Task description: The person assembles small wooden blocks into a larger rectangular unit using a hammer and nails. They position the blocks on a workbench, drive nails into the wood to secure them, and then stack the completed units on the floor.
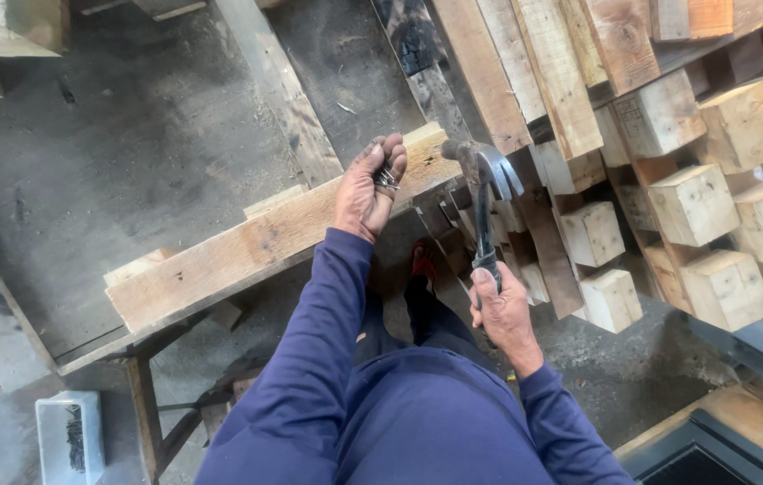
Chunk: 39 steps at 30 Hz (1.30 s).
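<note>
Nails (388,179) in the cupped left hand (369,190); right hand (504,312) fingers around a hammer (484,193).

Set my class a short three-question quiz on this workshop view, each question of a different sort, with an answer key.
1. True or false: the right hand grips a claw hammer by its handle.
2. Multiple choice: what does the left hand hold? A) a bunch of nails B) a saw C) a paintbrush
3. Short answer: what lies directly under the left hand?

Key
1. True; the hammer head is raised above the board's end.
2. A; the nails sit in the curled fingers.
3. A long wooden board lying across a work stand, with stacked wooden blocks to the right.
</note>
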Tool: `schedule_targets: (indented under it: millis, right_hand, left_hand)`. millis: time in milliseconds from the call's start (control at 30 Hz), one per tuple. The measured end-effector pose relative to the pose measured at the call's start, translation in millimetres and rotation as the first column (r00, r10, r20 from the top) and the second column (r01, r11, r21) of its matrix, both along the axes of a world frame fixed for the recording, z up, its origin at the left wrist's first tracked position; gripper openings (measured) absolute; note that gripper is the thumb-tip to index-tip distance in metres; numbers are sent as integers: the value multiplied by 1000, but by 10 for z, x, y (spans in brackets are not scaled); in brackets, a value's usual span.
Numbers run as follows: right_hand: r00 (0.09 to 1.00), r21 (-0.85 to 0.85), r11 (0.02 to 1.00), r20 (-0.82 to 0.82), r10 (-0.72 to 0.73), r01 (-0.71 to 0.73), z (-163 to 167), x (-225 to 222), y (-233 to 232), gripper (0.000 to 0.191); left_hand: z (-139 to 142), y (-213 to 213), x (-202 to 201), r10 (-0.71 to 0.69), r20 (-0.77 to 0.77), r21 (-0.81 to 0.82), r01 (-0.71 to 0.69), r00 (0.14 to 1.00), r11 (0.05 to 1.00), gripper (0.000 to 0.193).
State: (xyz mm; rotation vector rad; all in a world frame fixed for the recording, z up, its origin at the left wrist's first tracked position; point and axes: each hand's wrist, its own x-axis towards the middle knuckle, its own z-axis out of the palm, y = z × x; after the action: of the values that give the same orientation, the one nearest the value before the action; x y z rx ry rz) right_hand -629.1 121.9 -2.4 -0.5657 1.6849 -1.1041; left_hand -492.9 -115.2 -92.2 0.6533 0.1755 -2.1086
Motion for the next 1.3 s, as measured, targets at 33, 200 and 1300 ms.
schedule_targets:
  millis: [33,200,1300]
  right_hand:
    - [1000,46,999,6,-3,3,-44,24,-16,38]
    - [998,201,979,56,32,-43,-249,-17,-101,48]
    - [993,242,970,119,-18,-11,-27,179,74,50]
  left_hand:
    - [-11,21,-1,0,-8,-1,0,1000,1000,19]
    - [35,112,-11,-42,-41,15,43,998,999,24]
    - [251,16,141,-202,616,-281,452,762,846,20]
